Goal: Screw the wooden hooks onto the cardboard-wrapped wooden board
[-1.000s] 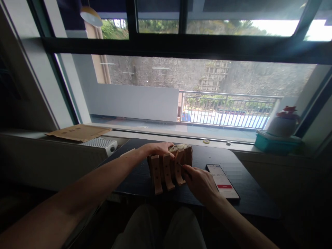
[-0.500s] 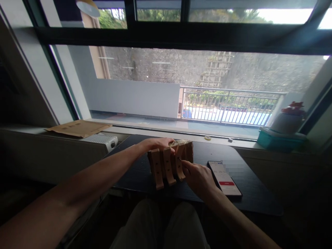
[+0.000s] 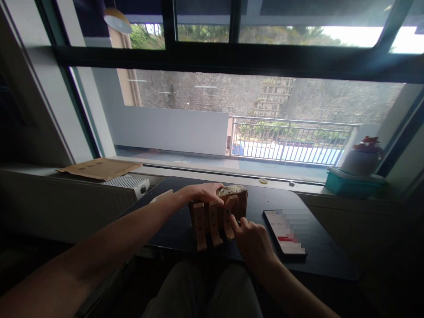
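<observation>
A wooden piece with three hook-like pegs (image 3: 213,215) stands on the dark table (image 3: 318,256) in front of me. My left hand (image 3: 202,192) lies over its top left edge and grips it. My right hand (image 3: 249,235) is closed in a pinch against the rightmost peg, holding a small dark tool whose tip touches the wood; I cannot name the tool.
A phone (image 3: 285,233) with a lit screen lies on the table right of my right hand. A white device (image 3: 127,183) and flat cardboard (image 3: 99,168) sit on the sill at left. A teal box (image 3: 354,184) with a white pot stands at far right.
My right hand has moved a little closer to the rightmost peg. The left hand and wooden piece stay in place. The camera shifted slightly.
</observation>
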Available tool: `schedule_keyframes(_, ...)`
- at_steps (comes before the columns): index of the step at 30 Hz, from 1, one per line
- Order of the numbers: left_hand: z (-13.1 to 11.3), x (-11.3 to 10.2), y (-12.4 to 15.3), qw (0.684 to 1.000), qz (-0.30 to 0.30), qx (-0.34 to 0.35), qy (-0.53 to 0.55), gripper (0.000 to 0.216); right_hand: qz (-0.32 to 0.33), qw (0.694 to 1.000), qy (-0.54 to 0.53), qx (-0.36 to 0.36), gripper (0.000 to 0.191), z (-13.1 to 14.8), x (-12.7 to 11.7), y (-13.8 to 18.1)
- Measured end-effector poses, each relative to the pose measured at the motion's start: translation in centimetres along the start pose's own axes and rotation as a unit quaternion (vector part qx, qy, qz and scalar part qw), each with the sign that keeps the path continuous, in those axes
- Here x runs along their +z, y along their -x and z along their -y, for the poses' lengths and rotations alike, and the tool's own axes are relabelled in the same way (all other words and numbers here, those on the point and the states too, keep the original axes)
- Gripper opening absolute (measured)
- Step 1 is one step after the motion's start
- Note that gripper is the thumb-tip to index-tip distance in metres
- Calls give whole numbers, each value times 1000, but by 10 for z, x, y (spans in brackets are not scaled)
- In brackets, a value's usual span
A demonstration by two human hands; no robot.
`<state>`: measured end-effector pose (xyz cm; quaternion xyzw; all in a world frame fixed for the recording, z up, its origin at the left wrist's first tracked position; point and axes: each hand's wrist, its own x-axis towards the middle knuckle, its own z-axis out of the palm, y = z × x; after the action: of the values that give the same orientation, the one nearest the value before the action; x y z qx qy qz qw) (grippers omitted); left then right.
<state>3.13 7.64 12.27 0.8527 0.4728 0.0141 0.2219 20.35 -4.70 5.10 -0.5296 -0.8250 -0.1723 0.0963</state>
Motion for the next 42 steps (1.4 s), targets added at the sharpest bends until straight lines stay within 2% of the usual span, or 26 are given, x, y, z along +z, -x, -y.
schedule_keyframes(4,2,3,0,1000,-8,4,-3,65,4,999,-38,27,53,5,7,0)
schedule_keyframes(7,2,4,0,1000,-15,5,-7,65,-11,984,-161,80,45,2,13,0)
schedule_keyframes(9,2,5,1,1000,-20,7,-10,64,-31,947,-293,126,36,-4,17,-2)
schedule_keyframes(12,1,6,1,1000,-24,6,-14,65,-32,864,-473,168,34,-12,22,-4)
schedule_keyframes(13,1,5,1,1000,-25,5,-16,65,-26,847,-502,172,35,-14,22,-5)
schedule_keyframes(14,0,5,1,1000,-26,3,-17,65,-21,843,-508,174,35,-16,21,-6)
schedule_keyframes(19,0,4,2,1000,-24,-12,-12,65,-20,916,-352,191,26,-16,8,-5)
schedule_keyframes(22,1,3,3,1000,-25,-16,-2,67,-27,913,-362,184,22,-17,4,-3)
schedule_keyframes(25,3,3,3,999,-27,-20,6,68,-77,902,-403,136,27,-20,9,2)
schedule_keyframes(27,4,3,2,999,-29,-22,10,68,-112,911,-386,94,31,-23,15,6)
schedule_keyframes(29,5,3,2,999,-28,-25,13,69,-127,938,-320,40,31,-25,22,10)
schedule_keyframes(32,5,3,1,999,-26,-27,14,69,-146,977,-153,-37,30,-31,26,12)
schedule_keyframes(34,5,3,1,999,-26,-26,14,68,-178,980,-58,-73,30,-35,25,12)
schedule_keyframes(36,5,3,1,999,-25,-25,13,69,-210,972,-14,-100,30,-40,24,10)
schedule_keyframes(38,5,3,1,999,-22,-25,13,69,-227,967,-12,-113,28,-44,24,9)
schedule_keyframes(42,5,2,1,1000,-15,-22,13,68,-225,969,-41,-94,24,-46,30,10)
